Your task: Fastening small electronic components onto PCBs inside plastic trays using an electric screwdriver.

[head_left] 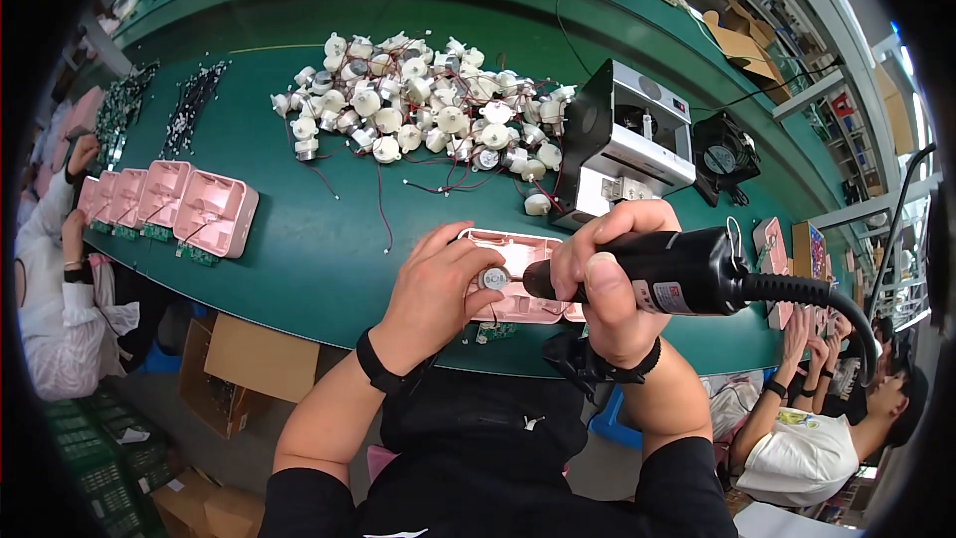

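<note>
My left hand (430, 284) pinches a small round motor (494, 280) with a silvery face between thumb and fingers. The motor sits in an open pink plastic housing (536, 315) on the green table in front of me. A black electric screwdriver (687, 264) lies almost level in my right hand (609, 284), whose fingers wrap round its front part. Its tip points left, at the motor's right edge; whether bit and screw touch I cannot tell. A green circuit board (493, 333) lies at the housing's near edge.
A heap of white motors (398, 105) with red and black wires covers the far middle. A silver-and-black machine (637, 134) stands right of it, beside a black fan (725, 157). Pink housings (239, 219) line the left. The screwdriver's cable (807, 289) runs right; co-workers sit either side.
</note>
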A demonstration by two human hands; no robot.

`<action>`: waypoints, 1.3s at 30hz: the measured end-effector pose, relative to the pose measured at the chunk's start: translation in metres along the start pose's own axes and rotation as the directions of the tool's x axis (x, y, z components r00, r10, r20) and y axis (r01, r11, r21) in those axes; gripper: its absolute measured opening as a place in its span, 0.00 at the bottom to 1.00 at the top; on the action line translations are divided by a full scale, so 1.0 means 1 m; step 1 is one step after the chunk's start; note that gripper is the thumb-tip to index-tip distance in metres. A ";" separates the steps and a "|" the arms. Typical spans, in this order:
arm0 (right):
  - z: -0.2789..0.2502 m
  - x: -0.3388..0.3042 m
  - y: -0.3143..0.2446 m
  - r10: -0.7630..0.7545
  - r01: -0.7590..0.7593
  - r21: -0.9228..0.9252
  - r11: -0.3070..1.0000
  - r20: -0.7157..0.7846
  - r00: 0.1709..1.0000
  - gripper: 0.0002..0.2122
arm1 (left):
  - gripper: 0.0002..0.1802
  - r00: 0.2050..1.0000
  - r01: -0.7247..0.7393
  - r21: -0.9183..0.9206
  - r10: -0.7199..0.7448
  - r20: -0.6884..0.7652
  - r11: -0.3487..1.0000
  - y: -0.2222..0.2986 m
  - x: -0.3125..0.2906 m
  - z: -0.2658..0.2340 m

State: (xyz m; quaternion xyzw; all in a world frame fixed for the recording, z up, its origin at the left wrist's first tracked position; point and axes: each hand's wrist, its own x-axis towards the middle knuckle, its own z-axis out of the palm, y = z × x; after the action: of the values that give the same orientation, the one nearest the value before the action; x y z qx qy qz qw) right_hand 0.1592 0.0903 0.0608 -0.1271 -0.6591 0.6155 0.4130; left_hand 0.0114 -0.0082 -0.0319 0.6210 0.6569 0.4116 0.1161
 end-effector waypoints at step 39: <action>-0.095 0.050 -0.044 -0.218 0.177 -0.160 0.971 -0.296 0.930 0.06 | 0.19 0.995 0.024 -0.060 -0.017 0.099 0.998 0.043 0.025 0.049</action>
State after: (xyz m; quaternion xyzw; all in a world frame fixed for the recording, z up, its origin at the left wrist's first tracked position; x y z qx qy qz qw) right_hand 0.2092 0.1815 0.1110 -0.1821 -0.6338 0.4986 0.5626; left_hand 0.0697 0.0290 -0.0250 0.6300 0.6437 0.3992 0.1717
